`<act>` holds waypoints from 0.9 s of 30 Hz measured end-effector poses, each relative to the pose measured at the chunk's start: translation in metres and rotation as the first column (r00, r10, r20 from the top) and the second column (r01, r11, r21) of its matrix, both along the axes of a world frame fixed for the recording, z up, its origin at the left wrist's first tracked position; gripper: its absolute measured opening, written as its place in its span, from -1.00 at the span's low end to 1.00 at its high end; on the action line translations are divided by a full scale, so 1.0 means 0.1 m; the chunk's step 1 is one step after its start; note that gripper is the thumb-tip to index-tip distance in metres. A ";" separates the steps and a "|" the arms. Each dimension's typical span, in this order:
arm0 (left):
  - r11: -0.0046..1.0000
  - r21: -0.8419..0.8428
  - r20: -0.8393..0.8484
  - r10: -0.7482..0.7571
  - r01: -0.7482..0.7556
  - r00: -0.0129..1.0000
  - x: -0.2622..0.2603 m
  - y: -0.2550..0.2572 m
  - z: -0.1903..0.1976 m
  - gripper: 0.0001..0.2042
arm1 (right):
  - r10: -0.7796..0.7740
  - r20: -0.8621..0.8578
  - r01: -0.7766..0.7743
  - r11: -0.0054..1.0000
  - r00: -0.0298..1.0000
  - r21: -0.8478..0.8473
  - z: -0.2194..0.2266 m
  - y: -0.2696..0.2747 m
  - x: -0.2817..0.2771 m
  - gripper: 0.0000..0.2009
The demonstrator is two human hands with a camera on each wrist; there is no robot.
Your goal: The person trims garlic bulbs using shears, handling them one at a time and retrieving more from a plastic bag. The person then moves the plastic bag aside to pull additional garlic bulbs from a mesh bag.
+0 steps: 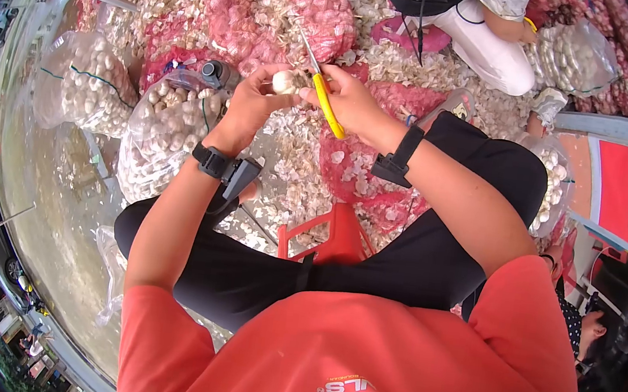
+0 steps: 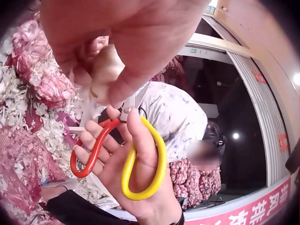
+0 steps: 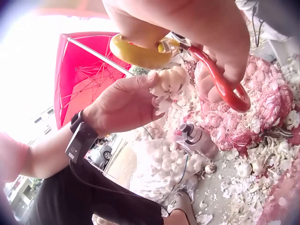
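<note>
My left hand (image 1: pixel 247 105) holds a pale garlic bulb (image 1: pixel 286 82) between thumb and fingers. In the right wrist view the bulb (image 3: pixel 169 80) shows its plump cloves, with a loose flap of skin hanging below. My right hand (image 1: pixel 356 109) grips a pair of scissors (image 1: pixel 325 108), one handle yellow and the other red. In the left wrist view the thumb passes through the yellow loop (image 2: pixel 162 161) and fingers through the red loop (image 2: pixel 93 157). The blades point forward, away from me, right beside the bulb. Fingers partly cover the bulb in the left wrist view.
Clear bags of garlic (image 1: pixel 161 130) stand at the left, near a grey-capped bottle (image 1: pixel 215 73). Pink mesh sacks (image 1: pixel 275 3) and scattered garlic skins (image 1: pixel 281 141) cover the ground. A red stool (image 1: pixel 337 234) is between my legs. Another person (image 1: pixel 489 45) sits opposite.
</note>
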State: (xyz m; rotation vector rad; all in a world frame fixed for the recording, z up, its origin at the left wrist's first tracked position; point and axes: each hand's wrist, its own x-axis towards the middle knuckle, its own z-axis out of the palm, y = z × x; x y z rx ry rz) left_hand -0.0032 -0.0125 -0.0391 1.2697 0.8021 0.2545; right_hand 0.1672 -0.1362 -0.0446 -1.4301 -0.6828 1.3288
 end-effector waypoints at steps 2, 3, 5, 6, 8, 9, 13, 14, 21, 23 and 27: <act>0.999 -0.045 0.069 0.001 0.002 0.998 0.00 -0.01 0.00 -0.48 | -0.002 -0.078 0.004 1.000 0.997 0.015 -0.05 0.01 -0.02 -0.49; 0.998 -0.060 0.079 0.024 -0.019 0.997 0.00 0.00 -0.01 -0.48 | -0.041 -0.113 0.042 0.999 0.993 0.009 0.00 -0.01 -0.04 -0.50; 0.992 -0.116 0.140 0.056 -0.040 0.989 0.00 0.01 -0.03 -0.51 | -0.092 -0.169 0.097 0.995 0.981 0.019 0.09 -0.03 -0.04 -0.51; 0.993 -0.113 0.142 0.059 -0.043 0.988 0.00 0.01 0.00 -0.51 | -0.089 -0.167 0.094 0.995 0.982 0.022 0.06 -0.02 -0.02 -0.51; 0.951 -0.309 0.221 0.104 -0.031 0.970 -0.01 -0.01 0.07 -0.51 | -0.039 -0.096 0.045 0.997 0.995 0.064 0.01 0.01 0.02 -0.51; 0.951 -0.309 0.221 0.107 -0.034 0.969 0.00 -0.04 0.12 -0.51 | -0.035 -0.058 0.038 0.998 0.998 0.048 0.06 0.01 0.02 -0.49; 0.926 -0.378 0.270 0.084 0.025 0.959 -0.02 -0.04 0.20 -0.47 | -0.034 0.035 0.029 0.992 0.999 0.122 -0.09 0.03 -0.02 -0.45; 0.912 -0.406 0.270 0.062 0.056 0.961 -0.03 -0.01 0.21 -0.44 | -0.077 0.127 0.051 0.980 0.989 0.194 -0.13 0.04 -0.04 -0.45; 0.959 0.283 0.154 -0.083 0.037 0.984 -0.14 0.22 0.42 -0.55 | 0.015 0.549 -0.098 0.988 0.836 0.121 0.21 -0.03 -0.03 -0.33; 0.957 0.289 0.185 -0.081 0.024 0.979 -0.20 0.30 0.47 -0.55 | 0.027 0.605 -0.128 0.984 0.796 0.124 0.23 -0.05 -0.03 -0.31; 0.948 0.318 0.194 -0.067 0.002 0.979 -0.21 0.33 0.44 -0.56 | 0.053 0.512 -0.128 0.986 0.857 0.111 0.26 -0.09 -0.03 -0.38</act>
